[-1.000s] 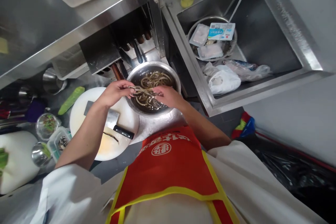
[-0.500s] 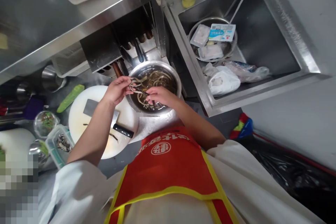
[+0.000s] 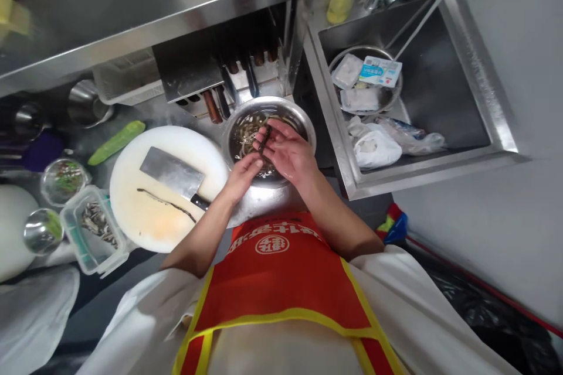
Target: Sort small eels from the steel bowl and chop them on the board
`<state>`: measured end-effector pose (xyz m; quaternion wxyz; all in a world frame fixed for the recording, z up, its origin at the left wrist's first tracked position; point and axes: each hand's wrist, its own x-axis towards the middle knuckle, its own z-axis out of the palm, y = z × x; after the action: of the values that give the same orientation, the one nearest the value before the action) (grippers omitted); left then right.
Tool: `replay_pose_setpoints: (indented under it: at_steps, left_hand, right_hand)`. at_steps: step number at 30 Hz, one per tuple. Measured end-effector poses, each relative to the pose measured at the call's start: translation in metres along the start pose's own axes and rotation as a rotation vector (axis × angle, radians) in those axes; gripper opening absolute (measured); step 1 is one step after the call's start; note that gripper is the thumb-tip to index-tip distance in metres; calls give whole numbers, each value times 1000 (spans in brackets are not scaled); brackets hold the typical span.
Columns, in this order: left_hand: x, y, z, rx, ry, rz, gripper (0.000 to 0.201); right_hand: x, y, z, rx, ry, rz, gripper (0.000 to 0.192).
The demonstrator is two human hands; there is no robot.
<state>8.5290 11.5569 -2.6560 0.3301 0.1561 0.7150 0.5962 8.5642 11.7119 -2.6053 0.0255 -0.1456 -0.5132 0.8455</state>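
Observation:
A round metal basin (image 3: 303, 114) of dark liquid holds long pale and dark strips (image 3: 248, 129), perhaps eel. Above it, my right hand (image 3: 292, 152) is turned palm up with its fingers stretched out. One dark, thin strip (image 3: 264, 138) lies across those fingers. My left hand (image 3: 244, 176) pinches the strip's lower end between thumb and finger, touching the right hand. To the left, a cleaver (image 3: 169, 170) rests on a round white cutting board (image 3: 127, 211). Another dark strip (image 3: 167, 204) lies on the board below the blade.
Knife handles (image 3: 250, 77) stand in a rack behind the basin. At right, a steel sink (image 3: 457, 88) holds packaged food (image 3: 380, 72) and a white plastic bag (image 3: 373, 143). A peeled green vegetable (image 3: 116, 143) and a clear plastic box (image 3: 85, 246) lie left of the board.
The pale strips that were in my left hand are gone from it. My right hand has turned palm up and opened out. My left hand has moved right and closer to me.

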Motion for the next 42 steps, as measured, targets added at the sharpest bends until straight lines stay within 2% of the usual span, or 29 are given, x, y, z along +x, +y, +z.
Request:
replay_pose_setpoints:
  at_steps: [2,4,8,11,14,16,18,20,24,27,30,33,37,40,42]
  left_hand:
    - [-14,-3,-4,-60,44,8,43]
    - [-31,0,-19,-70,72,-14,37]
    - [-83,12,-74,161,88,-57,33]
    - [-129,21,-118,381,52,-50,31]
    - [-165,25,-159,540,-40,-37,31]
    - [-180,24,-187,613,-108,-37,31]
    - [-188,17,-217,673,-160,-38,31]
    - [-188,4,-248,721,-194,-49,31]
    - [-169,-40,-304,778,-253,-100,33]
    - [-150,-76,-336,857,-250,-91,33]
    - [-137,-101,-355,956,-226,-24,36]
    - [-129,-111,-364,1043,-175,11,42]
    - [-126,-113,-369,1155,-133,-2,41]
    - [-125,-107,-367,1204,-37,9,38]
    - [-124,-100,-359,1193,43,25,34]
  right_hand:
    - [-3,6,6,-126,-19,-61,54]
    - [-8,16,11,-282,-30,-109,54]
    - [-20,43,37,-637,-78,-111,42]
    - [-31,70,76,-882,-212,-39,31]
    - [-42,100,122,-1110,-431,30,23]
    - [-47,117,149,-1237,-580,40,19]
    - [-52,133,169,-1343,-677,37,20]
    - [-54,149,182,-1423,-714,51,22]
    - [-51,179,198,-1492,-712,71,21]
    - [-43,198,211,-1537,-677,103,25]
    - [-34,206,224,-1569,-634,172,31]
    - [-28,203,231,-1563,-626,230,34]
    - [-30,191,231,-1573,-650,307,32]
    - [-38,174,224,-1561,-703,276,31]
    - [-41,153,209,-1536,-711,218,28]
